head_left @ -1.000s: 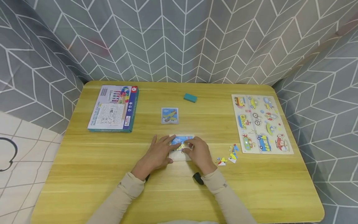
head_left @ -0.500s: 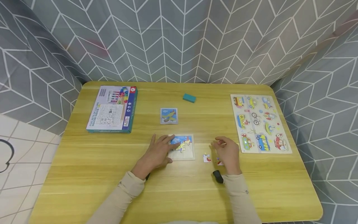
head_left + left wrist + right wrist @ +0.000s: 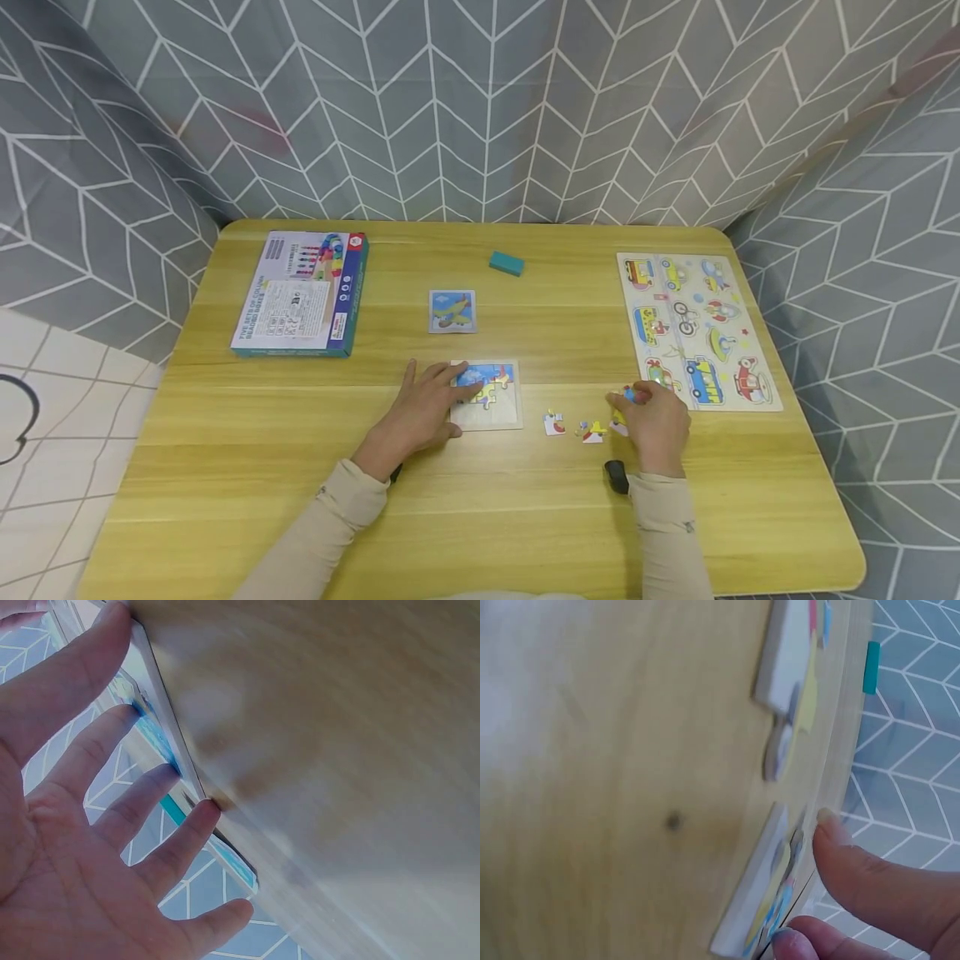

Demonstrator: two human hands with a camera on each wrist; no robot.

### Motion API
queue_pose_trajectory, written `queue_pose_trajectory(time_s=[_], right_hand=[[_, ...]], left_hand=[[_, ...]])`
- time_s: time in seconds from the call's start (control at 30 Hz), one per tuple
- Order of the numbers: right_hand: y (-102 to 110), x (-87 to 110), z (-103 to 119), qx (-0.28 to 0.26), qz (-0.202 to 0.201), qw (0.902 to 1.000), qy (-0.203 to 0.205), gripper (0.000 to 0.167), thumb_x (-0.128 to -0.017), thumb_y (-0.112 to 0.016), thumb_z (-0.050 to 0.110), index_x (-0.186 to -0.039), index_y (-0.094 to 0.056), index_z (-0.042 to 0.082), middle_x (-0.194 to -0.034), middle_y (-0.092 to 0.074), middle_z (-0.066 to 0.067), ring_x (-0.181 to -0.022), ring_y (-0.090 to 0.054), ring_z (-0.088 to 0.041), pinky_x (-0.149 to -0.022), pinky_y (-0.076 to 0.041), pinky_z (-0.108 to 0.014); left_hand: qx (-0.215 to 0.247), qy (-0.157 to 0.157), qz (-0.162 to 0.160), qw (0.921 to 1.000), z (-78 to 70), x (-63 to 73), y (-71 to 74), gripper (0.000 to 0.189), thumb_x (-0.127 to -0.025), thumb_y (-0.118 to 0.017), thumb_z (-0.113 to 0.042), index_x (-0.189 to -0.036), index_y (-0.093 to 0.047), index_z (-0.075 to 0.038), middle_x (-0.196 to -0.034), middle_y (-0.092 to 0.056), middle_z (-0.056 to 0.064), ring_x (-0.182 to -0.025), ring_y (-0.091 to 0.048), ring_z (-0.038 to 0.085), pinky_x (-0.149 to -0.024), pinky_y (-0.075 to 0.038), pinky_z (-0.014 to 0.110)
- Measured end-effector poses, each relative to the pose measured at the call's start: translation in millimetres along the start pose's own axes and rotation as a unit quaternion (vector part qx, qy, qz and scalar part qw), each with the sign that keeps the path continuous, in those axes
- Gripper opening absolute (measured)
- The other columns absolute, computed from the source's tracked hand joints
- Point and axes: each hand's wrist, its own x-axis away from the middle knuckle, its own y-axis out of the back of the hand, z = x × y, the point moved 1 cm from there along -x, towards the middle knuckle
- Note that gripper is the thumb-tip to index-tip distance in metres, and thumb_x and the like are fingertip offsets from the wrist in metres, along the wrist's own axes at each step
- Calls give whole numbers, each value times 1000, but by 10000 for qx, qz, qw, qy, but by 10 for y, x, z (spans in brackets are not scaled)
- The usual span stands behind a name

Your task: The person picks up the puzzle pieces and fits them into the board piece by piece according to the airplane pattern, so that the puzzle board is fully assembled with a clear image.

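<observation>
My left hand (image 3: pixel 414 417) lies spread over the left side of a small jigsaw puzzle board (image 3: pixel 504 417), its fingers touching the board's edge and face. Blue and yellow pieces fill the upper part of the board; bare wood shows below. To the right, my right hand (image 3: pixel 658 425) is over loose puzzle pieces, one of them a yellow and white piece (image 3: pixel 618 423). In the right wrist view, the thumb (image 3: pixel 862 870) and a fingertip stand apart beside a flat piece (image 3: pixel 754 892). Two more loose pieces, one white and red (image 3: pixel 553 423) and one yellow and red (image 3: pixel 593 432), lie nearer the board.
Behind the board lies a small airplane picture card (image 3: pixel 452 312), with a teal block (image 3: pixel 507 263) farther back. A boxed toy set (image 3: pixel 298 293) sits at the back left. On the right is a wooden vehicle puzzle board (image 3: pixel 701 333). Grey patterned curtains surround the table.
My right hand has left the puzzle board and moved right to the loose pieces. A white and red piece now lies on the table beside the board. The left hand has stayed put.
</observation>
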Motion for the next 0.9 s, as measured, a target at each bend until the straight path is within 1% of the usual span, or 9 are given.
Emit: queue_pose_trajectory(time_s=[0.13,0.27,0.33,0.57,0.8,0.9], right_hand=[[16,-7,-32,72,45,10000,-38,47,-84,-82,27,-114,-69,-7,-103,-70,-24,-94,-64,-42,-84,-46,-54],[24,-11,-52,66,31,10000,-32,41,-85,-80,24,-110,-70,-7,-101,-70,-23,-92,-64,-40,-76,-48,-50],[29,-13,-54,97,19,10000,-10,40,-85,-80,24,-109,-71,-6,-99,-70,-22,-92,-64,-40,-75,-47,-50],[40,-14,-60,-23,122,9999,-74,37,-85,-81,24,-106,-72,-6,-97,-69,-21,-90,-62,-38,-75,-46,-48],[51,-45,-50,-4,434,9990,-132,40,-85,-81,23,-108,-68,-7,-102,-65,-23,-91,-60,-37,-72,-48,-46],[53,-48,-33,-12,421,9991,-77,41,-84,-82,24,-108,-66,-6,-102,-66,-22,-90,-61,-37,-72,-48,-46]], left_hand=[[10,5,10,10000,1,4,2,70,-80,-86,-27,-144,-57,-26,-158,-37,6,-144,-30,32,-114,-7,69],[16,-14,6,10000,5,4,1,69,-80,-86,-27,-143,-58,-26,-158,-37,6,-144,-31,32,-114,-7,70],[6,-13,14,10000,6,2,3,69,-80,-86,-27,-143,-58,-26,-158,-37,6,-144,-31,32,-114,-8,70],[30,-29,-32,10000,5,8,4,69,-79,-86,-27,-143,-59,-25,-157,-38,7,-143,-32,32,-113,-8,70],[37,-33,-74,10000,4,7,0,68,-79,-86,-27,-142,-59,-26,-157,-39,7,-143,-32,32,-113,-7,70],[7,-25,-68,10000,6,-1,-1,69,-79,-86,-27,-142,-59,-26,-157,-38,7,-143,-32,32,-113,-7,70]])
